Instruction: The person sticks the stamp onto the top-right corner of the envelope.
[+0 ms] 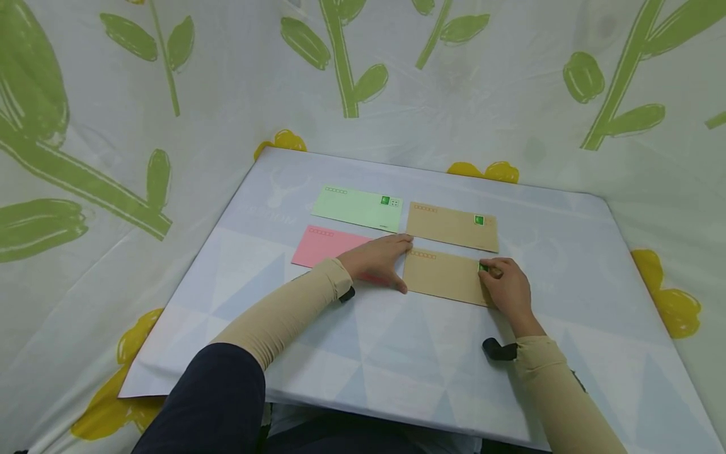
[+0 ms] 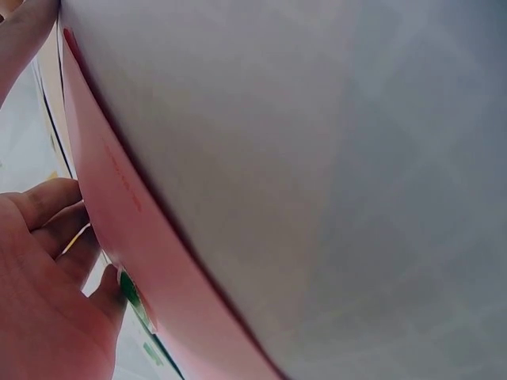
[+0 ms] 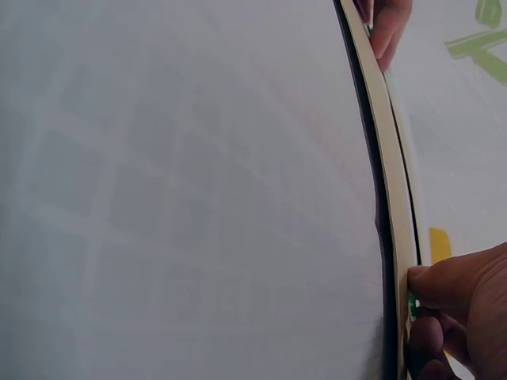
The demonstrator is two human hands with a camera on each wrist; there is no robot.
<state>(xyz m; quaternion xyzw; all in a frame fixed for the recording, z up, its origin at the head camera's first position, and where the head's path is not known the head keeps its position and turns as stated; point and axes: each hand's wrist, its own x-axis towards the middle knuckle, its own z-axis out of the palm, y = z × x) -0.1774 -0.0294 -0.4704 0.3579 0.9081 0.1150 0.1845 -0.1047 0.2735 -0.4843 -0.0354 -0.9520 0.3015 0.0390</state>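
Note:
A tan envelope (image 1: 442, 275) lies flat in the near row, a row of small printed boxes at its upper left. My right hand (image 1: 508, 289), fingers bent, pinches a small green stamp (image 1: 483, 267) at the envelope's upper right corner; in the right wrist view thumb and fingers meet around the stamp's green edge (image 3: 413, 305). Spread wide, my left hand (image 1: 375, 260) rests at the left end of the same envelope, fingertips by its top corner and thumb by its lower corner. Beneath this hand lies a pink envelope (image 1: 322, 244), partly hidden, its green stamp (image 2: 135, 294) showing in the left wrist view.
Behind, side by side, lie a light green envelope (image 1: 354, 208) and another tan envelope (image 1: 450, 228), each bearing a green stamp at upper right. The table (image 1: 397, 359) wears a pale cloth with blue triangles. A leaf-patterned curtain (image 1: 499, 94) hangs around it.

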